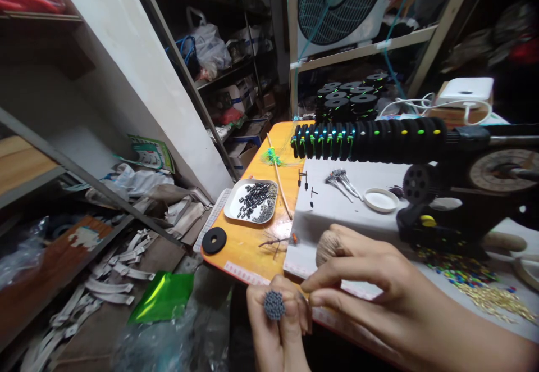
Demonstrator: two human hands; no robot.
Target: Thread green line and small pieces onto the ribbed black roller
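Note:
My left hand [281, 327] is closed around a tight bundle of thin grey rods [274, 305], whose packed round ends face me just below the table's front edge. Close beside it, the thumb and index finger of my right hand [391, 290] are pinched together near the left fingers; what is between them is too small to make out. A tan, ridged round piece like wound thread [329, 248] shows by the right hand's other fingers, and I cannot tell whether they hold it. Beyond the hands lies a dark twig-like piece with an orange end [278, 240].
A white tray [229, 210] of small dark cylinders stands on the yellow table [248, 248], near a black disc [214, 240] and a thin stick [281, 186]. Right, a black machine [455, 192] carries a row of spools [370, 139]. Loose coloured and gold beads [484, 293] lie below it.

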